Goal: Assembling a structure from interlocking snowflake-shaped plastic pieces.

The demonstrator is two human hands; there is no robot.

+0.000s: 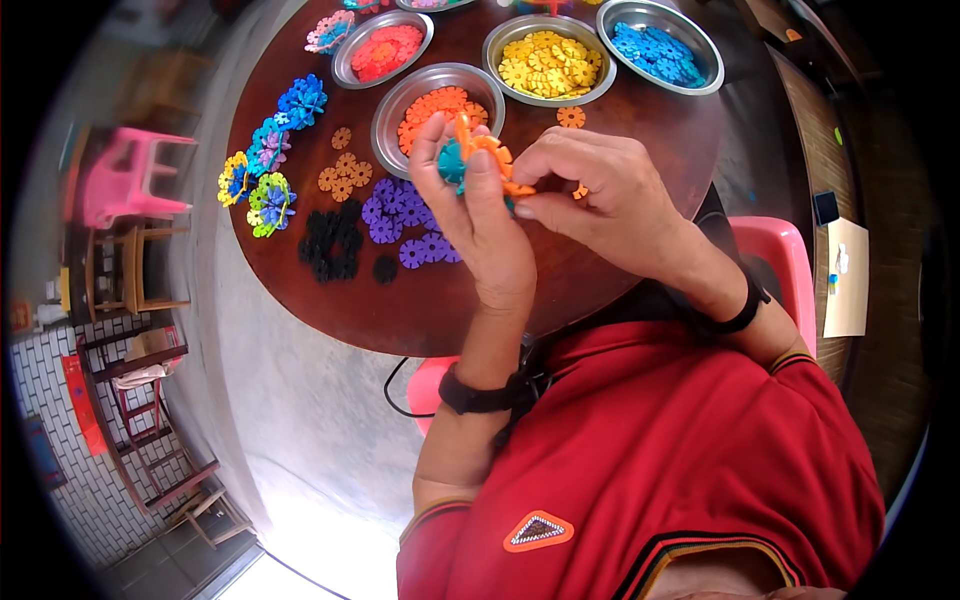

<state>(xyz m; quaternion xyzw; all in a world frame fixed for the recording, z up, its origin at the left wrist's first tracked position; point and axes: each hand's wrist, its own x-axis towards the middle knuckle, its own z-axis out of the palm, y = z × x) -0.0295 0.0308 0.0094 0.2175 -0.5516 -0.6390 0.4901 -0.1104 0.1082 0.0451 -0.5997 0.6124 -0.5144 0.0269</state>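
Just over the table's near edge, both hands are closed on a small flower built from orange and teal slotted plastic discs (452,164). My left hand (484,215) cups it from the left, thumb and fingers pressing its sides. My right hand (612,190) pinches an orange disc at its right edge with thumb and fingertips. The fingers hide part of the joints between discs. Behind the left hand stands a metal bowl (386,118) of orange discs. Purple discs (388,210), black discs (330,243) and light orange discs (345,176) lie loose on the table to the left.
The round brown table (330,305) also bears metal bowls of red discs (388,50), yellow discs (548,65) and blue discs (655,55). Several assembled disc flowers (270,145) line its left edge. A pink chair (775,250) is at my right; a pink stool (130,180) stands far left.
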